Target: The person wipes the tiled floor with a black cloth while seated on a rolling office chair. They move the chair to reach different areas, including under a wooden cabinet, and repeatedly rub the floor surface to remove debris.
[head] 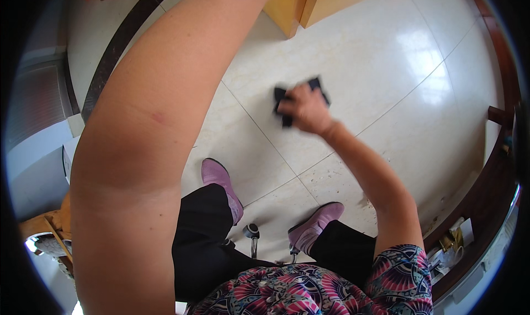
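My right hand (307, 110) is closed over a crumpled black cloth (281, 95), low above or on the pale tiled floor (356, 66); blur hides whether it touches the tiles. My left arm reaches up across the left side of the picture, and the hand is out of view past the top edge, near a yellow wooden piece of furniture (285, 13). Two pink knitted shoes (216, 172) stand on the floor below, either side of a caster wheel (251, 231).
Small crumbs of debris (329, 178) lie on the tiles at the right. A dark reddish wooden frame (476, 215) curves along the right side, with small packets (453, 240) on it. A dark floor strip (112, 54) runs at upper left.
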Available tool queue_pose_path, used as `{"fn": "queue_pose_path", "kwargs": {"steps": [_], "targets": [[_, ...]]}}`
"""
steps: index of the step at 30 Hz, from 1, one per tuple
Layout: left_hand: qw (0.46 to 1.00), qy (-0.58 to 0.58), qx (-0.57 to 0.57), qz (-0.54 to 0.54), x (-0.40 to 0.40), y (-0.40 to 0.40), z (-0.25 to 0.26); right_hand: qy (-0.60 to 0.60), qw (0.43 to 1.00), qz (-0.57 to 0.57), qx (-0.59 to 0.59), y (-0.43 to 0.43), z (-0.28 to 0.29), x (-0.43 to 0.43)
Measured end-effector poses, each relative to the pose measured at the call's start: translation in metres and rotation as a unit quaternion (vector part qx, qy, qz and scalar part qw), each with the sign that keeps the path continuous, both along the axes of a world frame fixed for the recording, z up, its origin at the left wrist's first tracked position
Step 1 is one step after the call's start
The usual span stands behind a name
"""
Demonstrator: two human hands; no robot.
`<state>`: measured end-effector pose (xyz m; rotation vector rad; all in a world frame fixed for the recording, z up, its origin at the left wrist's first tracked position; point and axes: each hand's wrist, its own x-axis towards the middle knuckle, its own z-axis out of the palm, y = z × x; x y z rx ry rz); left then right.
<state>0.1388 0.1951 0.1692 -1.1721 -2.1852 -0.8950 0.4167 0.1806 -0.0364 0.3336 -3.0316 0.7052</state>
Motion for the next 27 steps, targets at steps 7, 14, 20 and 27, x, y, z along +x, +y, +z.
{"fn": "queue_pose_path", "kwargs": {"steps": [7, 14, 20, 27], "targets": [[1.0, 0.003, 0.0, -0.028, 0.003, 0.0, 0.001, -0.028, 0.994, 0.084, 0.058, 0.003, -0.018, 0.074], [0.998, 0.032, 0.038, -0.041, -0.001, 0.005, -0.004, -0.115, 0.958, 0.261, -0.037, -0.019, 0.015, 0.168], [0.999, -0.02, 0.01, -0.043, 0.002, 0.0, 0.003, -0.04, 0.993, -0.105, 0.029, 0.074, 0.011, 0.002], [0.998, -0.003, 0.006, -0.065, -0.001, -0.009, 0.004, -0.034, 0.988, 0.138, 0.053, 0.08, 0.008, 0.125]]}}
